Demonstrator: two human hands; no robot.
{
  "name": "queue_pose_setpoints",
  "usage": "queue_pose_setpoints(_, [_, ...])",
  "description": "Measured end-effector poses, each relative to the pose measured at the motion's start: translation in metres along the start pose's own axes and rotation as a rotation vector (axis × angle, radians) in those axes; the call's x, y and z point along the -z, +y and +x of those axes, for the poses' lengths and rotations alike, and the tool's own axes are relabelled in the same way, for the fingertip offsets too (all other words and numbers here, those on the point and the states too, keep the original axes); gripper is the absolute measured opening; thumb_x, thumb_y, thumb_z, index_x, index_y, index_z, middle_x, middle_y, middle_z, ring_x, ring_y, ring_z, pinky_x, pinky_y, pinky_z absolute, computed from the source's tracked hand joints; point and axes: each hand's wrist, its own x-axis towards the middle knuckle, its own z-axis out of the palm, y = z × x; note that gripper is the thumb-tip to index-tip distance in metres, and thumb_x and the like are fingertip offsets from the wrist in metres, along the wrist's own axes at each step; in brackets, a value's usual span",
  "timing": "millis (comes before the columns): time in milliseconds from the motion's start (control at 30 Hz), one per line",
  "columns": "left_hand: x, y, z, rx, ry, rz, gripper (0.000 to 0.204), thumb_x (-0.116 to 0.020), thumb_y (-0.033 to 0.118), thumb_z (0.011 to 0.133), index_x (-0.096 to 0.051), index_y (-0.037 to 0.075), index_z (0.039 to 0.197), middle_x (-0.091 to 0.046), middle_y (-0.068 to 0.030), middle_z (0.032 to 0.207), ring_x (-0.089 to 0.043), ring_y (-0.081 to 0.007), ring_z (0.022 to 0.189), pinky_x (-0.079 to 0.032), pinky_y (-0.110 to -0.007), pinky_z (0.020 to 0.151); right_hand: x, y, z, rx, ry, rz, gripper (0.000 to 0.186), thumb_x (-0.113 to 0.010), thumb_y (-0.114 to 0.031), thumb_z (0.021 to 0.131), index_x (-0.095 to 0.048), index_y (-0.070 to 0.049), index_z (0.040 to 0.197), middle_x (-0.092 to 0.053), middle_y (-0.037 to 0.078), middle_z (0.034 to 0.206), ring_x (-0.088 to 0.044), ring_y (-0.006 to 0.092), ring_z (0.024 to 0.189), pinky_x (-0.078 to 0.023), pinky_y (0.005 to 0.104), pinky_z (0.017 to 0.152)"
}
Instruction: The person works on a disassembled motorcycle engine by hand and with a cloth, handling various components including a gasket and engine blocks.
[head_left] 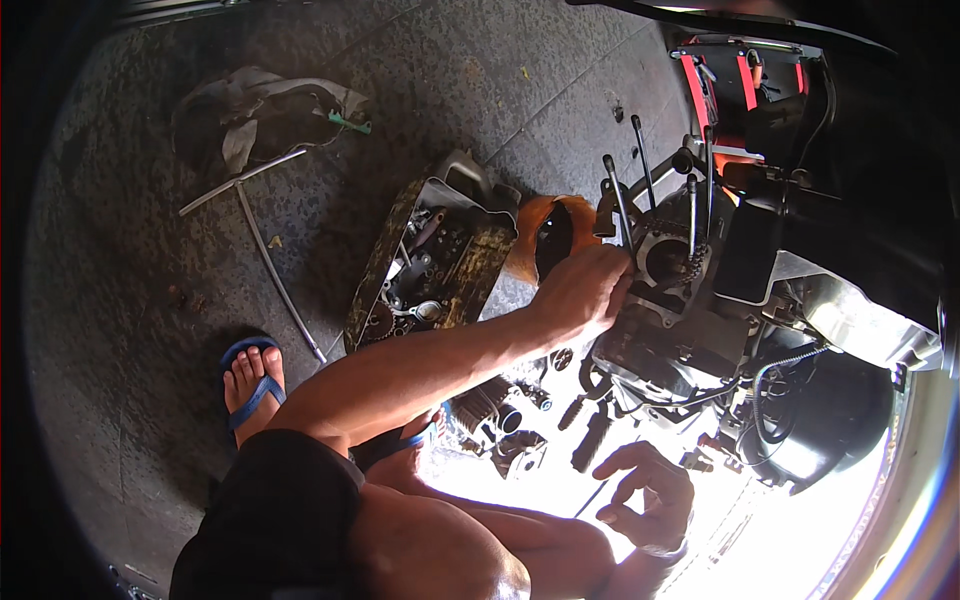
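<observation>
My left hand [585, 293] reaches across to the engine block [665, 345], its fingers curled in at the block's edge beside the foot of a long stud [616, 196]. What the fingertips press on is hidden. Several upright studs surround the round cylinder opening [662, 260], where a chain [693, 262] shows. Lower down, my right hand [652, 497] hovers over the brightly lit floor, thumb and forefinger curved but apart, with nothing visible between them. A thin dark rod [590, 502] appears close to its thumb.
A grimy cut-open container [372, 260] of metal parts stands left of the engine, near an orange container [520, 250]. A T-handle wrench [270, 265] and a grey rag [240, 110] lie farther left. Loose engine parts [500, 415] sit by my foot. A red-and-black toolbox [745, 85] is at the far right.
</observation>
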Motion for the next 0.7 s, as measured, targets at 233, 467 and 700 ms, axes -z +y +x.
queue_pose_setpoints(233, [0.001, 0.000, -0.004, -0.042, -0.009, -0.045, 0.010, -0.065, 0.000, 0.084, -0.059, 0.004, 0.090, -0.059, -0.0129, 0.084, -0.061, -0.0330, 0.078, -0.050, -0.042, 0.068, 0.001, -0.001, 0.004, -0.015, 0.010, -0.003, 0.029, -0.086, -0.018, 0.067, -0.061, -0.004, 0.070, -0.068, 0.019, 0.093, -0.064, 0.0246, 0.087, -0.047, 0.0358, 0.075])
queue_pose_setpoints(467, [0.006, -0.010, -0.007, -0.056, 0.045, -0.014, 0.014, -0.067, -0.001, 0.080, -0.060, 0.005, 0.091, -0.059, -0.0092, 0.088, -0.061, -0.0298, 0.080, -0.050, -0.041, 0.066, 0.002, 0.005, -0.003, -0.027, 0.016, 0.004, 0.031, -0.087, -0.020, 0.069, -0.060, -0.004, 0.071, -0.068, 0.019, 0.094, -0.063, 0.0255, 0.088, -0.047, 0.0369, 0.075])
queue_pose_setpoints(700, [0.010, -0.015, 0.001, -0.171, -0.030, 0.130, 0.021, -0.070, 0.000, 0.075, -0.063, 0.009, 0.093, -0.058, -0.0048, 0.094, -0.057, -0.0249, 0.087, -0.045, -0.038, 0.077, 0.004, 0.008, 0.000, -0.001, 0.002, 0.036, 0.032, -0.088, -0.021, 0.069, -0.061, -0.004, 0.072, -0.068, 0.019, 0.094, -0.063, 0.0257, 0.090, -0.048, 0.0373, 0.075])
